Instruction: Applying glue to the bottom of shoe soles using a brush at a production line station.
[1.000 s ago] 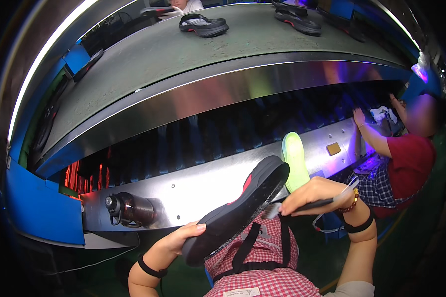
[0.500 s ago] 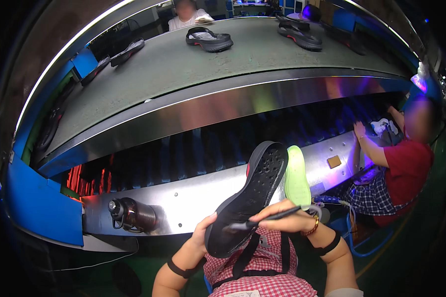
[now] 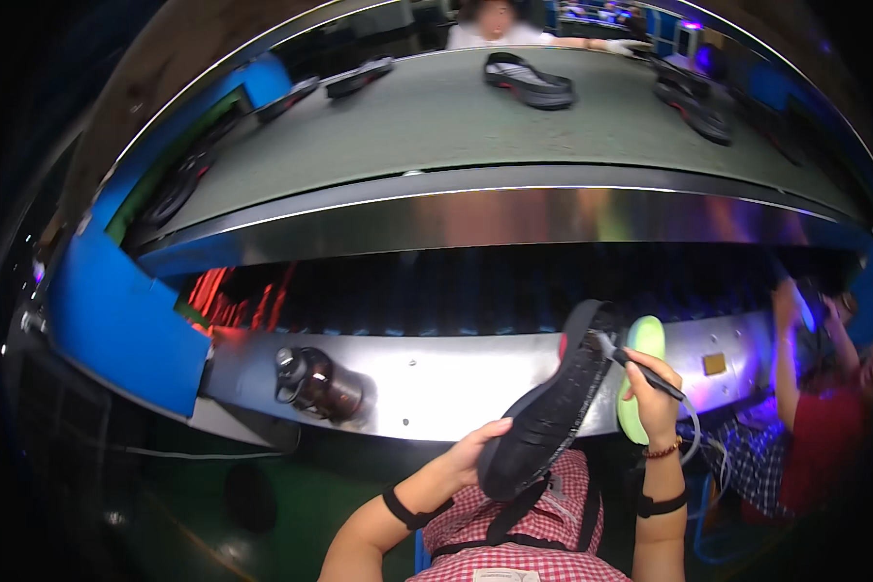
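Left hand (image 3: 477,454) grips black shoe (image 3: 553,403), fingers partly hidden behind it; right hand (image 3: 655,393) pinches dark pen-like tool (image 3: 640,367).

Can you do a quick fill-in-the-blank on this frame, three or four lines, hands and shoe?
1. The left hand grips the heel end of a black ____.
2. The right hand holds a dark pen-like tool against the shoe's ____.
3. Behind the right hand stands a ____ insole-shaped piece.
4. More shoes ride the grey ____ above.

Missing: shoe; sole; green; conveyor belt

shoe (image 3: 551,407) tipped steeper — right hand (image 3: 653,400) lifted pen (image 3: 640,367) to toe
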The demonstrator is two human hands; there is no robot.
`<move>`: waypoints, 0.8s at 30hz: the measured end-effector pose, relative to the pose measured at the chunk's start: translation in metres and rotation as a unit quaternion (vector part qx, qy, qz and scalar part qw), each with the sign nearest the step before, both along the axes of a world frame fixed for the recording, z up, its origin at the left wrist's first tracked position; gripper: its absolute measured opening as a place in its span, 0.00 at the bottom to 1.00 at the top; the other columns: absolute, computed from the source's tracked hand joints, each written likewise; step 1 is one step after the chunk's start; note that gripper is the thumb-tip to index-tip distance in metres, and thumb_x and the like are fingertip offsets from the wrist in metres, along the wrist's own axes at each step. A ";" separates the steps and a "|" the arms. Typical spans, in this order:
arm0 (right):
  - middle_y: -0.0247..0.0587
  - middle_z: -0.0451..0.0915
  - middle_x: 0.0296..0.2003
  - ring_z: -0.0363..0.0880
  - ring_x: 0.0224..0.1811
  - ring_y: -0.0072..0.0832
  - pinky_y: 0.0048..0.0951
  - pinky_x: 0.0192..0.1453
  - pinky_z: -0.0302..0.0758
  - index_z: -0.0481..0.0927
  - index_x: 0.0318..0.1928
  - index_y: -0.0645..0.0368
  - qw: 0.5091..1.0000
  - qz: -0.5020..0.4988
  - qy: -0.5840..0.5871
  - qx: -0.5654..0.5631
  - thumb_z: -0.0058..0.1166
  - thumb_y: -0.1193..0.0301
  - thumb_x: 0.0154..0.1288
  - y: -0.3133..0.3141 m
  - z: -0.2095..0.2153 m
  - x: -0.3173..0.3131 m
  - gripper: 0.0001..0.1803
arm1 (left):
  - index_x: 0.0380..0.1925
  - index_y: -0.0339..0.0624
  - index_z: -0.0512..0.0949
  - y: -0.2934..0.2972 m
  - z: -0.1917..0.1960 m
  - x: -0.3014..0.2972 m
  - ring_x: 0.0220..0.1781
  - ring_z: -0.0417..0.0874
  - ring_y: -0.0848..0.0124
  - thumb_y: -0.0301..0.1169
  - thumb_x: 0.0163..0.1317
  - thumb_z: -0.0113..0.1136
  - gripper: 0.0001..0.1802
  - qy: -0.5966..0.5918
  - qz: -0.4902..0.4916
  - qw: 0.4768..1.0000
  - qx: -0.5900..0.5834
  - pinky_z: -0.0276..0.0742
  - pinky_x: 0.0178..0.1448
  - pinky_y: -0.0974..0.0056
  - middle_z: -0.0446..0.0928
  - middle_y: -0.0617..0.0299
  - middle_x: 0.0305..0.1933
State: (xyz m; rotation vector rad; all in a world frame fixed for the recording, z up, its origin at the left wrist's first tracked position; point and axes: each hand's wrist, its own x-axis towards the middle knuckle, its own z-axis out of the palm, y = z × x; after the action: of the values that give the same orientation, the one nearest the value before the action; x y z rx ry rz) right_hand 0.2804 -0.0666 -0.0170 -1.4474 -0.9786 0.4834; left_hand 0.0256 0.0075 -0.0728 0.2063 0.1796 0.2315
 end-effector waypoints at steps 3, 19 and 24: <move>0.53 0.80 0.40 0.81 0.29 0.32 0.25 0.31 0.76 0.79 0.39 0.68 0.952 -0.093 -0.279 0.082 0.52 0.83 0.55 0.001 -0.009 -0.033 0.10 | 0.56 0.31 0.64 -0.006 -0.006 -0.005 0.51 0.79 0.59 0.39 0.65 0.46 0.25 0.011 0.004 1.000 0.011 0.75 0.57 0.57 0.73 0.45 0.53; 0.63 0.80 0.33 0.75 0.15 0.25 0.19 0.15 0.69 0.79 0.35 0.70 0.937 0.218 0.246 0.119 0.63 0.74 0.47 -0.090 0.013 -0.053 0.14 | 0.60 0.31 0.60 0.020 0.085 -0.066 0.54 0.76 0.63 0.47 0.58 0.53 0.37 0.051 0.159 0.967 0.195 0.72 0.59 0.61 0.71 0.46 0.56; 0.64 0.78 0.35 0.66 0.09 0.20 0.16 0.11 0.60 0.76 0.36 0.71 0.951 0.100 0.254 0.145 0.60 0.73 0.51 -0.090 -0.003 -0.029 0.14 | 0.62 0.32 0.57 0.113 0.184 -0.057 0.57 0.71 0.45 0.61 0.57 0.42 0.45 -0.112 0.259 0.896 0.342 0.67 0.59 0.40 0.63 0.40 0.61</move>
State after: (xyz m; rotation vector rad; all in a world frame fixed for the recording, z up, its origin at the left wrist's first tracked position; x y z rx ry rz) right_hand 0.2512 -0.1562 -0.0198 -0.8969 -0.7404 0.7817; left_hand -0.0311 0.1206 0.1114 0.8335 -0.0904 0.8494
